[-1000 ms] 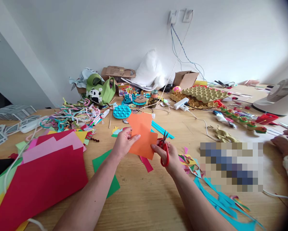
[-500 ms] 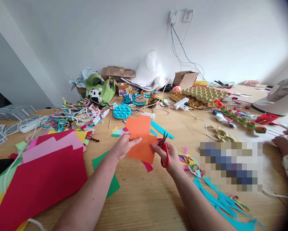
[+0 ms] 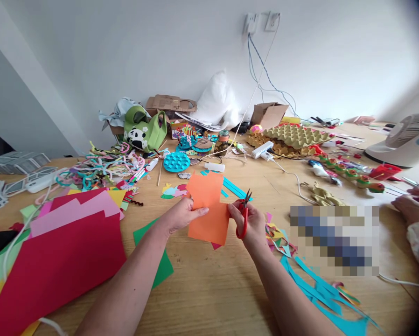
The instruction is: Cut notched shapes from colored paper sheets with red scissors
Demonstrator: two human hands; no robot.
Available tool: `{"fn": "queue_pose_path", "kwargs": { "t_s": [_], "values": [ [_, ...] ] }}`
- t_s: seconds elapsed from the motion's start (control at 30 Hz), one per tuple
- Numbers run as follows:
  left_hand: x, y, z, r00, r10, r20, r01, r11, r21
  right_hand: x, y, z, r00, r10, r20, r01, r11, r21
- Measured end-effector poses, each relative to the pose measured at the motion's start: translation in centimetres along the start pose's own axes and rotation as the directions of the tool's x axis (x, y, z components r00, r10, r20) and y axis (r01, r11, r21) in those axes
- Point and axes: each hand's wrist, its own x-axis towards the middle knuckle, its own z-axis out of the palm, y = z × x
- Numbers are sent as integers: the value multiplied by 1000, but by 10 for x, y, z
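An orange sheet of paper [image 3: 209, 226] with a notch cut from its upper right is held up above the table. My left hand [image 3: 185, 215] pinches its left side, thumb on top. My right hand [image 3: 249, 221] grips red-handled scissors [image 3: 245, 219], their dark blades pointing up and away from me. That hand's thumb and fingertips are at the paper's right edge. Under and beyond the orange sheet lie blue paper strips [image 3: 234, 187]. A green sheet [image 3: 164, 268] rests below my left forearm, and small colourful paper cutouts [image 3: 173, 190] lie left of the orange sheet.
Red card [image 3: 62, 266] tops a paper stack at left. Pipe cleaners [image 3: 104, 163] lie behind it. Blue offcuts [image 3: 314, 284] spread at right. Egg trays [image 3: 296, 134], a white fan [image 3: 403, 140] and a cable [image 3: 293, 175] sit further off. Another person's hand [image 3: 410, 205] is at the right edge.
The orange paper has shifted slightly right and toward me, and turned a little. My right hand and the scissors have moved slightly right, the blades tilting more to the right.
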Motion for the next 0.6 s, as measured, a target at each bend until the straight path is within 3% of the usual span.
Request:
{"fn": "queue_pose_path", "kwargs": {
  "t_s": [0.3,0.6],
  "values": [
    [2,-4,-8,992,-58,-111,47,994,-97,1,1,2,991,49,122,-69,983,169],
    [1,4,-8,968,-32,-249,-67,923,-380,3,4,3,966,104,236,-182,925,335]
  ]
}}
